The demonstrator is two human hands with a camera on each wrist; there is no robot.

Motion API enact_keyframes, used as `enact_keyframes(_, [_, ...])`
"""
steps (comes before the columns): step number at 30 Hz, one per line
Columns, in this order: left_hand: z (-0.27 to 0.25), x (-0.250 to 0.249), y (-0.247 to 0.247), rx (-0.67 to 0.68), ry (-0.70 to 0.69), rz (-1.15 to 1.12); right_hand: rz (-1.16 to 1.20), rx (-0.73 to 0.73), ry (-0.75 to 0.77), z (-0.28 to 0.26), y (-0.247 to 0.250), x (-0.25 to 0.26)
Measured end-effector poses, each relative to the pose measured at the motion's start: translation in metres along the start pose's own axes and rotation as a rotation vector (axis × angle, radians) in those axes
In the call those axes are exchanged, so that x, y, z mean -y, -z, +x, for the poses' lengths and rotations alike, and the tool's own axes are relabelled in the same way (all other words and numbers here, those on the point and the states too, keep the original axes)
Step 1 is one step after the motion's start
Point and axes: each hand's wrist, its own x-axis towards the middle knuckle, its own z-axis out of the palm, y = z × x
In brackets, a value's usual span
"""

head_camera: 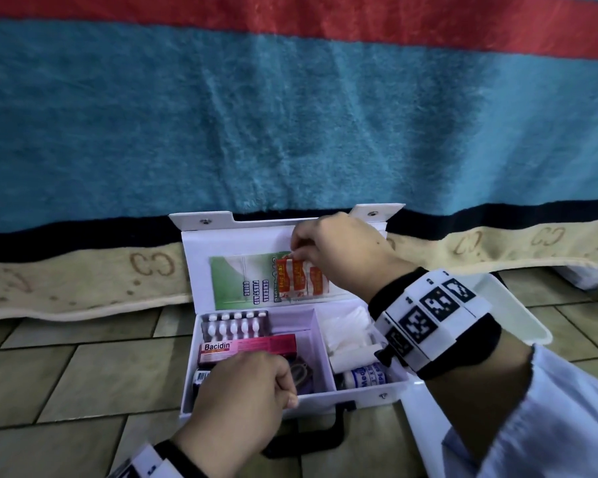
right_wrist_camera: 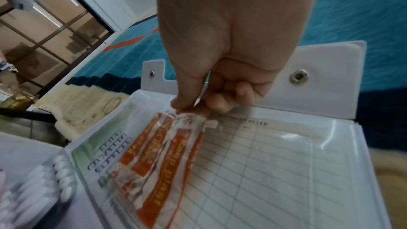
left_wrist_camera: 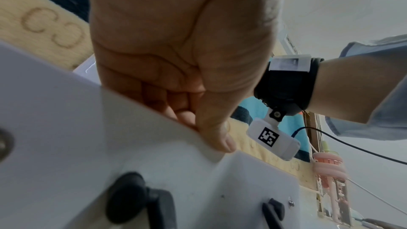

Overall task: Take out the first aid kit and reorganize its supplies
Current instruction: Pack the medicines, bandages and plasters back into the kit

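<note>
- One white first aid kit (head_camera: 366, 396) lies open on the tiled floor (head_camera: 66, 374), its lid (head_camera: 242, 239) leaning back against a striped blanket (head_camera: 290, 132).
- Right hand (head_camera: 339, 257) pinches the top of the orange plaster strips (head_camera: 299, 279) between thumb and fingers; three strips show clearly from the head view, and a further one is hard to tell.
- The strips hang in front of the lid's pocket, over one green first aid guide (head_camera: 242, 277) and one lined form (right_wrist_camera: 275, 163).
- Left hand (head_camera: 246, 398) grips the kit's front wall, fingers curled over the rim and thumb on the outside.
- Two compartments: the left holds one blister pack (head_camera: 235, 324) and one pink Bacidin box (head_camera: 247, 346); the left hand covers other items.
- The right compartment holds white gauze (head_camera: 346, 326) and one bandage roll (head_camera: 366, 374), partly hidden by the right wrist.
</note>
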Motion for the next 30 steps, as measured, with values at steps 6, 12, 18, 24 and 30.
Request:
enact_keyframes(6, [-0.0001, 0.0009, 0.0005, 0.009, -0.004, -0.007, 0.067, 0.011, -0.033, 0.0016, 0.0029, -0.0011])
enact_keyframes(12, [0.0003, 0.0003, 0.0012, 0.020, -0.003, -0.005, 0.084, 0.038, -0.037, 0.0019, 0.0030, -0.0029])
enact_keyframes(18, [-0.0012, -0.0008, 0.0022, 0.018, -0.004, 0.001, 0.054, 0.073, -0.017, 0.0059, 0.0068, -0.0008])
enact_keyframes(24, [-0.0009, -0.0010, 0.0020, 0.021, -0.005, 0.001, -0.003, 0.058, -0.007, 0.0049, 0.0049, -0.0014])
enact_keyframes(30, [-0.0016, -0.0006, 0.0020, 0.014, -0.011, 0.002, -0.140, -0.024, 0.009, -0.0020, 0.0062, -0.0073])
